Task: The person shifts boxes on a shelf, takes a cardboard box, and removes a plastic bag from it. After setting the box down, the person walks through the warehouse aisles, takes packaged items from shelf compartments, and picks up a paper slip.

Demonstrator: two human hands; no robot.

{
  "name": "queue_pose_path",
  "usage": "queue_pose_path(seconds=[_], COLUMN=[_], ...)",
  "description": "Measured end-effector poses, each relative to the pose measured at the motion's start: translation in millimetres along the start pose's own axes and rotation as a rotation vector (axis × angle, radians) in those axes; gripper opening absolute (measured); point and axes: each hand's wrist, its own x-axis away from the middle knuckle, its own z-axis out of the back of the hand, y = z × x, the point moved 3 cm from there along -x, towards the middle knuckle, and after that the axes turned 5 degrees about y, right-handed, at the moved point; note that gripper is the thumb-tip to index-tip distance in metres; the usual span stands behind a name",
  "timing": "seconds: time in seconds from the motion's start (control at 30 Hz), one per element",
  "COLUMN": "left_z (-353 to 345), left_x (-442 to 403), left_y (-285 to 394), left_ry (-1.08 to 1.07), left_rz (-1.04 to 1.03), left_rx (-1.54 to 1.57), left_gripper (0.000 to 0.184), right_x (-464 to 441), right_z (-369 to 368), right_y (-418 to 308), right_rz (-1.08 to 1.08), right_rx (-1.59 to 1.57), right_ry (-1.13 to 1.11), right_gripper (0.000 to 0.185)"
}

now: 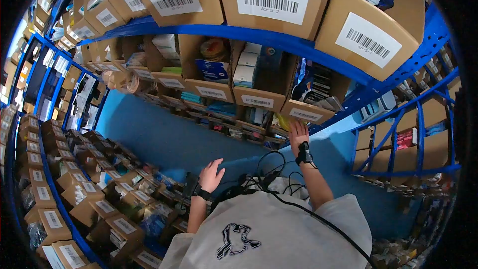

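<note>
My right hand (299,134) reaches forward to the lower front edge of a cardboard bin (311,114) with a barcode label. Its fingers are stretched out and appear to touch the box or lie just below it. Something yellow (283,121) shows beside the fingertips, partly hidden. Dark, thin packets (318,87) stand inside that bin. My left hand (211,175) hangs in the aisle with fingers apart, holding nothing. Each wrist wears a black strapped device, such as the right one (304,153).
A blue shelf beam (269,36) runs across the front, with labelled bins such as a large box (271,0) above it. More boxes (104,206) line the left side. A blue rack (420,124) stands right. Black cables (318,216) cross my shirt. Blue floor (149,124) lies between.
</note>
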Motion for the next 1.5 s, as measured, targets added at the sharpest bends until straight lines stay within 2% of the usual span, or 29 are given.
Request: queue_pose_path(seconds=[0.07,0.1,0.17,0.3,0.43,0.53,0.6,0.67,0.7,0.83,1.0,1.03,1.13,1.2,1.3,1.5], left_z=[-2.0,-4.0,-6.8,-10.4,-16.5,-20.5,-22.7,-27.5,-31.8,-39.2,-46.1,-49.0,-52.1,-49.6,-38.4,23.8], left_x=[-1.0,-1.5,-0.8,-2.0,-0.8,2.6,1.0,1.2,-0.4,-5.2,-0.1,3.9,17.8,32.3,53.8,72.5], left_y=[1.3,1.9,4.2,11.1,14.8,18.9,22.5,23.5,22.1,25.7,21.3,16.7,4.2,-11.8,-54.7,-154.9], left_ry=[0.016,0.016,0.057,0.038,0.067,0.056,0.065,0.085,0.089,0.143,0.255,0.286,0.332,0.305,0.421,0.493], left_rz=[0.005,0.003,-0.011,-0.001,0.008,0.023,0.028,0.068,0.067,0.097,0.142,0.19,0.16,0.228,0.266,0.443], left_rx=[-0.004,-0.001,0.074,0.059,0.038,0.001,-0.015,0.025,0.047,0.044,0.017,0.024,0.007,0.039,0.033,-0.021], left_gripper=[0.039,0.039,0.038,0.038,0.036,0.038,0.04,0.037,0.038,0.038,0.036,0.036,0.036,0.039,0.038,0.039], right_x=[-2.2,-4.6,-8.0,-13.2,-8.3,-4.3,-2.1,-2.7,-8.9,-17.8,-40.5,-40.6,-40.8,-40.4,-31.3,-50.9], right_z=[11.3,12.2,13.5,6.7,-3.4,-3.1,3.8,6.0,18.9,45.0,77.5,74.7,68.8,62.3,36.3,-37.4], right_y=[-7.4,-7.8,-11.8,-4.5,-0.3,1.9,3.9,7.7,-0.3,-13.6,-60.1,-70.6,-115.7,-145.8,-190.2,-321.1], right_rz=[0.084,0.085,0.252,0.201,0.204,0.183,0.238,0.395,0.309,0.318,0.359,0.404,0.589,0.725,0.727,0.979], right_rx=[0.205,0.208,0.196,0.047,0.147,0.085,0.024,0.201,0.158,-0.029,-0.371,-0.331,-0.393,-0.397,-0.449,-0.323], right_ry=[0.006,0.006,0.008,-0.014,-0.012,-0.04,-0.021,-0.156,-0.258,-0.2,-0.367,-0.467,-0.677,-0.789,-0.905,-0.998], right_gripper=[0.047,0.047,0.049,0.052,0.053,0.053,0.058,0.061,0.051,0.043,0.033,0.03,0.029,0.03,0.032,0.035])
